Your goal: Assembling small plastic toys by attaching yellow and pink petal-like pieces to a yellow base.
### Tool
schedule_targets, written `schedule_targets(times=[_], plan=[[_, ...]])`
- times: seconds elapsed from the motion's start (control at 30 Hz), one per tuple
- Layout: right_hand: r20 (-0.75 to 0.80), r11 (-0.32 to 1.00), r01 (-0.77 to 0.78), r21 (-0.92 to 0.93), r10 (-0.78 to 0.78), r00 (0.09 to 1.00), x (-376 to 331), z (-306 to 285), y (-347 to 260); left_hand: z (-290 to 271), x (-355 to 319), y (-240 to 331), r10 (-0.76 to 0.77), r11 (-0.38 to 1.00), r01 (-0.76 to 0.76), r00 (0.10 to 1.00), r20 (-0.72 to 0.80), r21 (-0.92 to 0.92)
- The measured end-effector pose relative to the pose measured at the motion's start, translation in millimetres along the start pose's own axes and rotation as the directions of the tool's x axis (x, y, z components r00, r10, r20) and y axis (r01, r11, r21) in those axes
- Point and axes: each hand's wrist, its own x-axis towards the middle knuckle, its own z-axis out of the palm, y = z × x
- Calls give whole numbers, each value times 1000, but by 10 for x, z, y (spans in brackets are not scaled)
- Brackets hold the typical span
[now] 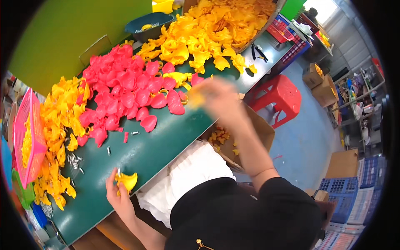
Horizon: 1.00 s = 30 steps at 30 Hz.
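My left hand (118, 195) grips a yellow moulded plastic shell (127, 181) at the green table's (158, 146) near edge; my right hand (216, 96) — blurred, grasp unclear — reaches the heaped red plastic shells (125, 91) — most pieces remain untouched

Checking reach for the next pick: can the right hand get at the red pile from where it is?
Probably yes. The right hand, blurred, is over the table just beside the red pile, and nothing stands between them. It seems to hold a yellow part, so it may not be free.
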Motion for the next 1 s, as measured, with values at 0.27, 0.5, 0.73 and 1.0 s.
schedule_targets(times=[0.27,0.5,0.73,1.0], plan=[[-575,739,-402,-541,24,818,986,-1828,2373,312,266,199,215,878,-139,969,-119,458],[-141,983,-85,-164,62,988,531,-489,673,200,-104,311,503,542,-359,863,48,760],[114,979,-19,-203,43,993,351,222,438,337,96,117,525,423,-423,835,164,801],[141,981,1,-195,27,990,440,276,473,252,-2,87,540,549,-434,837,93,714]])
